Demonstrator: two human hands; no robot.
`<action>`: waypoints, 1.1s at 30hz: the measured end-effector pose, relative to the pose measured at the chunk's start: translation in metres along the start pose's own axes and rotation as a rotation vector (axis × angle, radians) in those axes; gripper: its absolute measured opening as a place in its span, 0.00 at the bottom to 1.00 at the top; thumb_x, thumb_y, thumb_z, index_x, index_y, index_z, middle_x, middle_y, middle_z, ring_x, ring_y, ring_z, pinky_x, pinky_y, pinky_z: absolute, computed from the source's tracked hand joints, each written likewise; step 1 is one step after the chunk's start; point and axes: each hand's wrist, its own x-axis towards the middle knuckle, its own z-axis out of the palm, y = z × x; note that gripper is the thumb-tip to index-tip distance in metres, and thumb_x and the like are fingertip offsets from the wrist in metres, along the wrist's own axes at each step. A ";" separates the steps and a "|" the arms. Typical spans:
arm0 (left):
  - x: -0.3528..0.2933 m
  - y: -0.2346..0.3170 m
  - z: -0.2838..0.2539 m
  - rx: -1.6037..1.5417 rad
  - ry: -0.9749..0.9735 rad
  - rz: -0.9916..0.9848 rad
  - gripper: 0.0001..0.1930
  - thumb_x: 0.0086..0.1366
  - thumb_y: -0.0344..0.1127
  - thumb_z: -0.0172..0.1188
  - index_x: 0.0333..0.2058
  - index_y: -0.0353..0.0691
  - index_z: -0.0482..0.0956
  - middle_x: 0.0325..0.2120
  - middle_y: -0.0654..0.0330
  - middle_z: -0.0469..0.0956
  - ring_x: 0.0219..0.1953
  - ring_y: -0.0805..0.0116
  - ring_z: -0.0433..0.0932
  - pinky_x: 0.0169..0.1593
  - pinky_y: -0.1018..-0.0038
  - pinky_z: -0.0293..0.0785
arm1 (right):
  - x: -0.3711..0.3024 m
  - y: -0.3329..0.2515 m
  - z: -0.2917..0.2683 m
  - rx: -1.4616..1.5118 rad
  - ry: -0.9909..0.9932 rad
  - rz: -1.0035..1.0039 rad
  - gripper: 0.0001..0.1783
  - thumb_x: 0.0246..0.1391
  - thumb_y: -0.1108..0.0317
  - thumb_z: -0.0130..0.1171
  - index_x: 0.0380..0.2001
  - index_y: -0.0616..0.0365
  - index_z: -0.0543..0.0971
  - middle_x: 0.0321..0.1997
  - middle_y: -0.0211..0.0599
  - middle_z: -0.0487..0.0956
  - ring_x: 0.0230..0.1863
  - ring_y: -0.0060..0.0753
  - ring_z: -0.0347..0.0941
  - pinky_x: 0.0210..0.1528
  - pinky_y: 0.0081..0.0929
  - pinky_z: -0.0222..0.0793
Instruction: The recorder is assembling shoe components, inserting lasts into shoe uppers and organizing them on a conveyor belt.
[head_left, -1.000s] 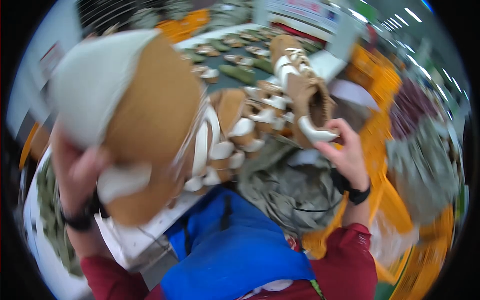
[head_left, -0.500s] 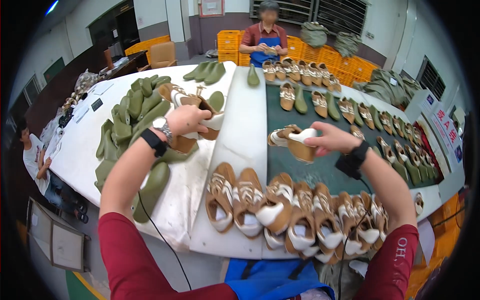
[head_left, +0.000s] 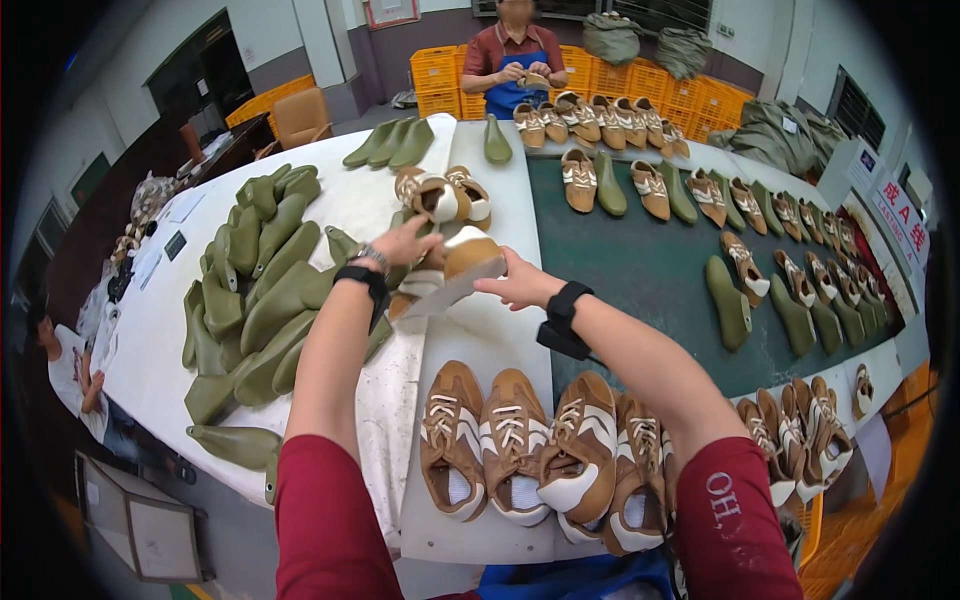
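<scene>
In my right hand [head_left: 522, 282] is a brown sneaker [head_left: 472, 258] with a white heel patch, tilted so that its pale sole edge shows. The fingers close on its heel end. My left hand [head_left: 402, 245] reaches in at the same sneaker from the left, fingers curled against its side; part of its grip is hidden. Just beyond it, two more brown-and-white sneakers [head_left: 436, 198] rest on the white tabletop. Left of my left hand lies a heap of green shoe lasts [head_left: 285, 265]. Several laced sneakers [head_left: 512, 440] stand in a row along the near edge.
Sneakers and green lasts [head_left: 728, 300] line the dark green mat [head_left: 640, 290] at right. A co-worker in a blue apron [head_left: 525, 75] handles a shoe across the table, before orange crates [head_left: 437, 75]. Another person [head_left: 75, 370] is at the left edge.
My right hand has carried its sneaker left, up to my left hand. The sneakers that were at my left hand now stand on the table beyond it. My view has shifted slightly.
</scene>
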 end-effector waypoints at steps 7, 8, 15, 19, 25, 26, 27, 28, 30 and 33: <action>-0.071 0.028 0.059 -0.262 -0.423 0.353 0.41 0.46 0.53 0.65 0.54 0.35 0.58 0.47 0.47 0.69 0.49 0.58 0.69 0.52 0.70 0.63 | 0.003 0.037 0.005 0.083 -0.126 0.016 0.45 0.38 0.52 0.65 0.58 0.53 0.54 0.39 0.43 0.72 0.29 0.27 0.70 0.25 0.22 0.71; -0.079 0.033 0.060 -0.092 -0.326 0.385 0.33 0.46 0.46 0.66 0.48 0.39 0.65 0.39 0.48 0.74 0.41 0.54 0.74 0.46 0.66 0.69 | -0.002 0.040 0.006 0.074 -0.152 0.024 0.44 0.40 0.53 0.64 0.58 0.54 0.55 0.39 0.43 0.72 0.29 0.27 0.71 0.25 0.21 0.70; -0.023 0.068 0.012 0.381 0.173 0.559 0.15 0.51 0.38 0.59 0.37 0.41 0.72 0.26 0.54 0.75 0.28 0.54 0.75 0.32 0.64 0.73 | -0.073 0.017 -0.060 -0.132 0.012 -0.101 0.42 0.48 0.57 0.60 0.61 0.51 0.49 0.42 0.40 0.70 0.34 0.25 0.71 0.35 0.20 0.70; 0.029 0.024 -0.051 0.247 0.514 0.280 0.29 0.47 0.27 0.61 0.51 0.47 0.67 0.48 0.45 0.65 0.48 0.51 0.68 0.49 0.65 0.69 | -0.142 -0.021 -0.103 -0.047 0.142 -0.062 0.31 0.52 0.63 0.55 0.58 0.53 0.57 0.39 0.34 0.71 0.34 0.20 0.71 0.35 0.17 0.69; 0.022 0.049 -0.022 0.149 0.403 0.357 0.25 0.46 0.27 0.60 0.47 0.38 0.70 0.40 0.47 0.74 0.45 0.52 0.71 0.49 0.66 0.67 | -0.354 -0.045 -0.158 -0.060 0.495 -0.025 0.18 0.54 0.69 0.51 0.48 0.61 0.69 0.36 0.33 0.73 0.33 0.20 0.72 0.36 0.16 0.70; 0.013 0.065 -0.013 0.081 0.310 0.351 0.23 0.47 0.27 0.58 0.45 0.37 0.71 0.40 0.47 0.74 0.45 0.51 0.71 0.48 0.66 0.67 | -0.400 -0.053 -0.160 -0.078 0.604 0.086 0.17 0.54 0.68 0.51 0.47 0.61 0.70 0.36 0.31 0.74 0.33 0.18 0.72 0.34 0.14 0.70; 0.005 0.055 -0.008 0.091 0.341 0.453 0.23 0.46 0.26 0.58 0.45 0.37 0.72 0.40 0.47 0.74 0.45 0.51 0.71 0.49 0.66 0.67 | -0.446 -0.045 -0.166 -0.100 0.692 0.101 0.17 0.54 0.67 0.51 0.47 0.59 0.70 0.35 0.30 0.74 0.31 0.16 0.71 0.33 0.13 0.69; 0.000 0.059 -0.002 0.131 0.286 0.428 0.23 0.45 0.26 0.57 0.45 0.37 0.72 0.41 0.47 0.73 0.45 0.50 0.70 0.50 0.64 0.65 | -0.495 -0.029 -0.169 -0.082 0.796 0.102 0.18 0.54 0.65 0.51 0.47 0.58 0.70 0.33 0.28 0.74 0.30 0.15 0.71 0.32 0.12 0.68; -0.016 0.038 0.001 0.155 0.242 0.381 0.22 0.47 0.28 0.58 0.45 0.35 0.72 0.43 0.48 0.73 0.47 0.51 0.70 0.55 0.64 0.62 | -0.575 -0.008 -0.162 -0.014 1.018 0.154 0.17 0.54 0.63 0.51 0.47 0.57 0.71 0.32 0.27 0.74 0.30 0.14 0.71 0.32 0.12 0.68; -0.056 0.055 -0.006 0.040 0.125 0.293 0.20 0.53 0.31 0.56 0.46 0.33 0.72 0.45 0.47 0.73 0.50 0.55 0.70 0.55 0.68 0.62 | -0.699 0.067 -0.152 0.231 1.139 0.300 0.16 0.55 0.61 0.50 0.44 0.57 0.73 0.32 0.28 0.75 0.30 0.15 0.72 0.33 0.13 0.70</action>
